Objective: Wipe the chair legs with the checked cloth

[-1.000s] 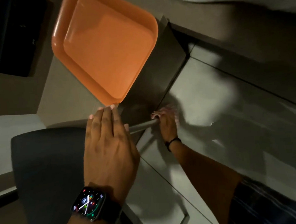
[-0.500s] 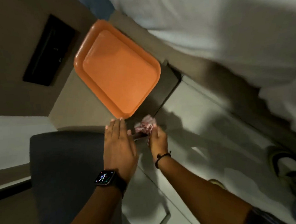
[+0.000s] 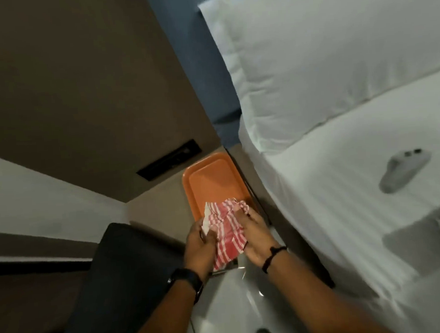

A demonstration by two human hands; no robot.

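The red and white checked cloth (image 3: 226, 229) is held up between both hands, above the near end of the orange tray (image 3: 209, 180). It is gripped by the fingers of the left hand (image 3: 199, 244) at its left edge. It is gripped by the right hand (image 3: 255, 235) on its right side. The dark chair (image 3: 122, 277) is seen at the left. A white bed (image 3: 357, 196) is seen at the right.

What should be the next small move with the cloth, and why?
Probably bunch the cloth into the right hand and lower it toward the chair legs. Both hands, the left hand too, hold it spread above the tray; no leg is being touched.
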